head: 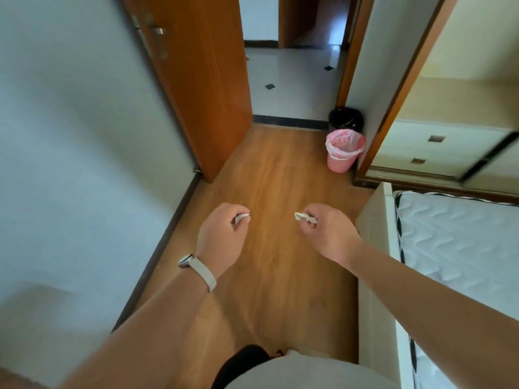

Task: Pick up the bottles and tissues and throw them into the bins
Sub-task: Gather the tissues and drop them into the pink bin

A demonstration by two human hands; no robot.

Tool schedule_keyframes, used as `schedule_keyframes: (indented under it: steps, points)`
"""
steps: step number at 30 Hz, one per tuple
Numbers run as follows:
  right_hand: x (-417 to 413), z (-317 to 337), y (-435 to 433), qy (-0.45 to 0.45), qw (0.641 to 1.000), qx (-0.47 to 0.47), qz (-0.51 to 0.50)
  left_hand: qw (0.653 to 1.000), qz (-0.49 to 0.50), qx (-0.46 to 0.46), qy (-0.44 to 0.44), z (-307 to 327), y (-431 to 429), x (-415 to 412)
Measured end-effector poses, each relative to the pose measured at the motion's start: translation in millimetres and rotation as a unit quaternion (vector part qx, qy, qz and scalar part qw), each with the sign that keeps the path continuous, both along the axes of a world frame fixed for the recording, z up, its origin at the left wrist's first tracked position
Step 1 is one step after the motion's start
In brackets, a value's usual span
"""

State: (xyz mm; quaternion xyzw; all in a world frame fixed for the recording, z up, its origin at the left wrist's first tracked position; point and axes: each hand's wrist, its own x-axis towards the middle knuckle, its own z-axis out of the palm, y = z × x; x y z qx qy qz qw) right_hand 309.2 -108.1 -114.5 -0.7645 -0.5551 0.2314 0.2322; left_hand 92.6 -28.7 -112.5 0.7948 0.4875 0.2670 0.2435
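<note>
The floor (280, 186) runs ahead between a bed (455, 237) on the right and an open door (202, 88) on the left. At its far end stand the pink bin (339, 164) and, just behind it, the black bin (334, 124). The left hand (222, 237) curls round the left tissue (242, 218). The right hand (328, 234) pinches the right tissue (302, 217). Both are held above the floor, well apart from the bins. No bottles show. Pickup of these tissues looks done. The approach and the drop are left, and likely the bottles too.
</note>
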Motion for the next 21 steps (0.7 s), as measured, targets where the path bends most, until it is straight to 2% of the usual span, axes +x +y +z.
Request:
schedule_keyframes:
  steps: [9,16,21]
  points:
    - [46.8,-1.8,36.0,-0.021,0.997,-0.034,-0.072,0.997,-0.074,0.020,-0.012,-15.9,67.9,49.9]
    - [42.0,-12.7,134.5,-0.032,0.993,-0.046,-0.102,0.995,-0.097,-0.002,-0.010,-25.2,181.9,48.9]
    - [37.2,-7.1,222.6,-0.058,0.990,-0.059,-0.111,0.997,-0.078,-0.012,-0.017,-20.9,280.8,41.7]
